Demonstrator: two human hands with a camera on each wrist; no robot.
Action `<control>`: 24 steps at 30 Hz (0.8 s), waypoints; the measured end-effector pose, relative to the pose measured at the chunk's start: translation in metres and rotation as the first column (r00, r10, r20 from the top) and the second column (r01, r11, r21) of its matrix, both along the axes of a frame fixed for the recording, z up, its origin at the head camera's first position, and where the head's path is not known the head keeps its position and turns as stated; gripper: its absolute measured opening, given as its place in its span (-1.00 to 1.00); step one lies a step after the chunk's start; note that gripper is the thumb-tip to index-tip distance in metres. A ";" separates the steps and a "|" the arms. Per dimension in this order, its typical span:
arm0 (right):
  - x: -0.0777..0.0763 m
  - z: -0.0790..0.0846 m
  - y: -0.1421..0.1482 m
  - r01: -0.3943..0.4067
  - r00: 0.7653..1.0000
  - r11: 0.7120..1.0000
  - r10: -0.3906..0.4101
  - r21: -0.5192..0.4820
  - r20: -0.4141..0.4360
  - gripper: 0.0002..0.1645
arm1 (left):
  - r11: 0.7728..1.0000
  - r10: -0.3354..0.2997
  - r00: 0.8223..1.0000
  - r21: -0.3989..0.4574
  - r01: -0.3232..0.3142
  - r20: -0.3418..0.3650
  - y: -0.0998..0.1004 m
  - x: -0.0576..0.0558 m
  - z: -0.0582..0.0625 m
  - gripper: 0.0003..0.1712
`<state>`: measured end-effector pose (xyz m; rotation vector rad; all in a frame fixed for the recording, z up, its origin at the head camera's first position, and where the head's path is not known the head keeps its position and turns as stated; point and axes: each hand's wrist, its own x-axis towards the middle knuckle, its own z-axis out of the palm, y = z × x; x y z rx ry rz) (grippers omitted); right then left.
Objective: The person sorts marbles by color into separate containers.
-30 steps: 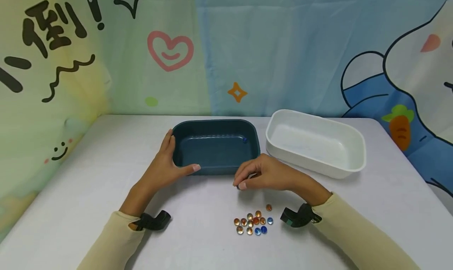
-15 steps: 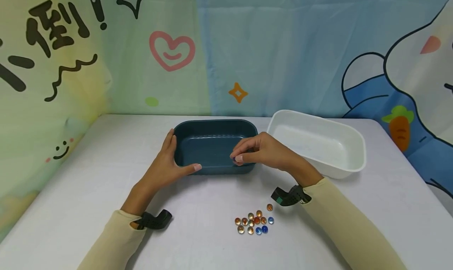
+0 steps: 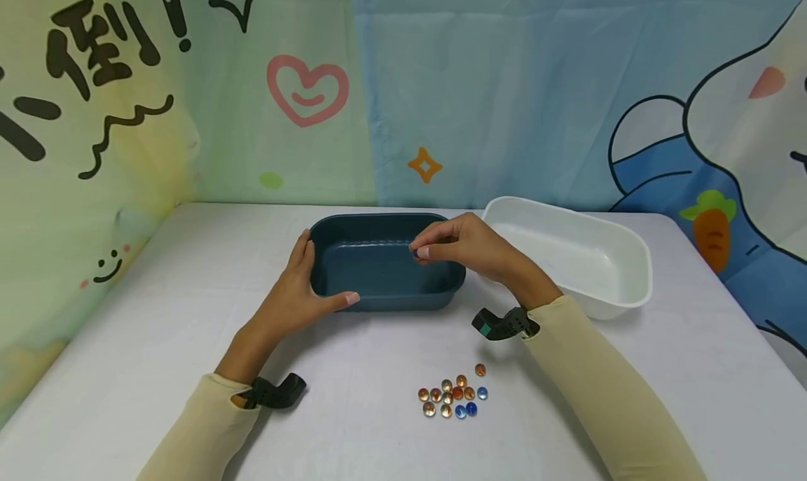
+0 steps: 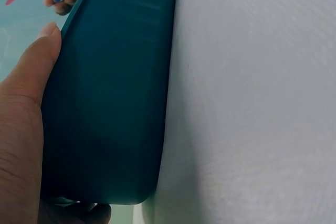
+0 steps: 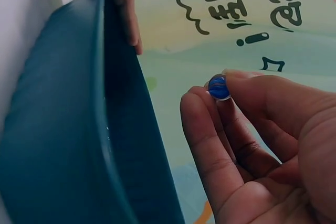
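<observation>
In the head view, my right hand (image 3: pixel 469 246) is over the right part of a dark teal tub (image 3: pixel 378 302). Thumb and fingertips pinch a blue marble (image 5: pixel 219 87), with swirls that show in the right wrist view. My left hand (image 3: pixel 286 285) holds the tub's left end, thumb along the near rim and fingers around the left side. On the table in front lies a loose group of marbles: several amber ones (image 3: pixel 457 393) and a few blue ones (image 3: pixel 471 409). My right hand covers the tub's far right corner.
A white tub (image 3: pixel 621 306) stands at an angle to the right of the teal one, behind my right forearm. The white-covered table (image 3: pixel 353 411) reaches back to a printed cloth backdrop (image 3: pixel 517 103).
My right hand has carried the blue marble from the table in front of the teal tub, up over its near rim. The left hand keeps its hold.
</observation>
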<state>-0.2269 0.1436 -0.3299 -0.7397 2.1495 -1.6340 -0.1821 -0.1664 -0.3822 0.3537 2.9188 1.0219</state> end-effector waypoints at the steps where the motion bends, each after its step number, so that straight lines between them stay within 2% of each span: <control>1: -0.002 0.001 0.000 0.005 1.000 1.000 -0.005 0.013 -0.004 -0.74 | 1.000 0.000 1.000 0.000 0.000 0.000 0.000 0.000 0.000 0.49; 9: -0.015 0.009 -0.003 0.033 0.999 0.993 -0.036 0.112 0.024 -0.72 | 1.000 -0.002 1.000 0.003 0.002 -0.002 0.000 0.001 0.000 0.48; 16: -0.029 0.006 -0.004 0.031 0.996 0.994 -0.039 0.103 0.081 -0.67 | 1.000 -0.001 1.000 0.003 0.001 0.006 0.000 0.002 0.000 0.48; 24: -0.046 0.003 -0.003 0.068 0.984 0.997 -0.073 0.040 0.165 -0.66 | 1.000 -0.001 1.000 0.004 0.001 -0.001 0.000 0.001 0.001 0.48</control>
